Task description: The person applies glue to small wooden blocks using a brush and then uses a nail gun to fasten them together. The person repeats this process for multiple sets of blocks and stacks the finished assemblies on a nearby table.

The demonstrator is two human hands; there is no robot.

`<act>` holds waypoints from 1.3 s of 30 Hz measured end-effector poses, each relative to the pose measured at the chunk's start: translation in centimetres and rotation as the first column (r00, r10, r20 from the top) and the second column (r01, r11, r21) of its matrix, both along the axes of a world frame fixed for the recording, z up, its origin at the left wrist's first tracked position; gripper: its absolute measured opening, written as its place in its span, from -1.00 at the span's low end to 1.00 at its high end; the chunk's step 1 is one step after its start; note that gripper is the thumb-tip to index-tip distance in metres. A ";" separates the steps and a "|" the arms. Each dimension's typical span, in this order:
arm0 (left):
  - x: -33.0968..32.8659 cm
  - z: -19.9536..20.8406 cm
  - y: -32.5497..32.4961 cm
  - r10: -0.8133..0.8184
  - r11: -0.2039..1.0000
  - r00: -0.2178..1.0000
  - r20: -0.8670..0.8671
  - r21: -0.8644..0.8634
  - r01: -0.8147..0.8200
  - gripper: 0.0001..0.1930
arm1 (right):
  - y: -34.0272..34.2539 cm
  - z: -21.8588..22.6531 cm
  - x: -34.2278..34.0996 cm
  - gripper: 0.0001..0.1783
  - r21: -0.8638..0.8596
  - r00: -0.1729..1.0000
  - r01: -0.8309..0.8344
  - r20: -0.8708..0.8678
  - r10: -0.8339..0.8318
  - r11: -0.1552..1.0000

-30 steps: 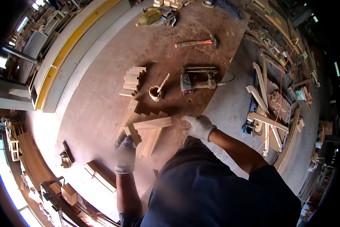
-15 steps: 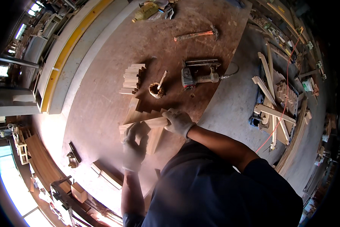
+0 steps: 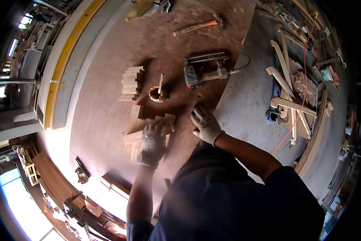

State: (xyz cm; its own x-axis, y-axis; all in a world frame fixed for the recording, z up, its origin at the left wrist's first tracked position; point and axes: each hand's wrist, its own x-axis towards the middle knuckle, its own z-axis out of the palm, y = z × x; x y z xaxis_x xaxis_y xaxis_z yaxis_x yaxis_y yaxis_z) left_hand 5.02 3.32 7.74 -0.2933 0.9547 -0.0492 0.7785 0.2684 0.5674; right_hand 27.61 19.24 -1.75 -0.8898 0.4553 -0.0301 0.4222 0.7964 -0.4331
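Observation:
My left hand point(image 3: 152, 143), in a pale work glove, is closed over a flat wooden strip point(image 3: 133, 138), its fingers bent across the strip. The strip lies across other light wooden pieces on the brown worktop point(image 3: 104, 96); notched ends point(image 3: 170, 120) show just beyond my fingers. My right hand point(image 3: 206, 125), also gloved, is off the wood to the right, palm down with fingers apart and nothing in it. Beyond the hands, a small round pot point(image 3: 153, 95) holds a stick point(image 3: 161, 83). A stack of short wooden pieces point(image 3: 131, 83) lies to its left.
A nail gun point(image 3: 206, 74) with a hose lies beyond my right hand, a claw hammer point(image 3: 198, 28) farther off. A yellowish bottle point(image 3: 139, 10) lies at the far edge. On the left is a small dark tool point(image 3: 82, 170); on the right, piled wooden parts point(image 3: 293, 106) and a red cord point(image 3: 305, 80).
My right hand has let go of the strip's right end, moved away to the right and spread its fingers. My left hand has shifted farther onto the strip. The whole view has moved slightly.

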 end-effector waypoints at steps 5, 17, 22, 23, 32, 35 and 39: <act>0.0 -0.6 0.5 -0.013 1.000 1.000 0.016 -0.028 0.013 -0.42 | 0.0 -0.3 0.0 -0.13 -0.025 1.000 0.010 -0.017 -0.010 1.000; 0.2 -0.9 1.0 -0.019 0.999 0.999 0.039 -0.032 0.021 -0.42 | 0.1 -0.9 0.0 -0.15 -0.055 1.000 0.024 -0.006 -0.025 0.998; 0.2 -0.8 1.0 -0.039 0.999 0.999 -0.015 0.006 0.039 -0.49 | 0.0 -0.9 0.0 -0.14 -0.077 0.999 0.034 0.014 -0.033 0.996; 0.2 -0.7 1.0 -0.037 0.999 0.999 -0.014 0.008 0.037 -0.49 | 0.0 -1.0 0.1 -0.13 -0.075 0.999 0.033 0.013 -0.032 0.997; 0.0 -1.2 0.8 -0.038 0.998 0.999 -0.005 -0.047 0.038 -0.40 | -0.1 -1.3 0.1 -0.13 -0.038 1.000 0.022 0.005 -0.022 0.999; 0.0 -1.4 0.8 -0.036 0.999 0.999 -0.017 -0.037 0.035 -0.44 | -0.1 -1.3 0.1 -0.13 -0.042 1.000 0.026 0.006 -0.026 0.999; 0.3 -1.3 0.9 -0.029 1.000 0.999 -0.037 -0.008 0.029 -0.52 | 0.0 -1.1 0.0 -0.14 -0.035 0.999 0.022 0.039 -0.021 0.999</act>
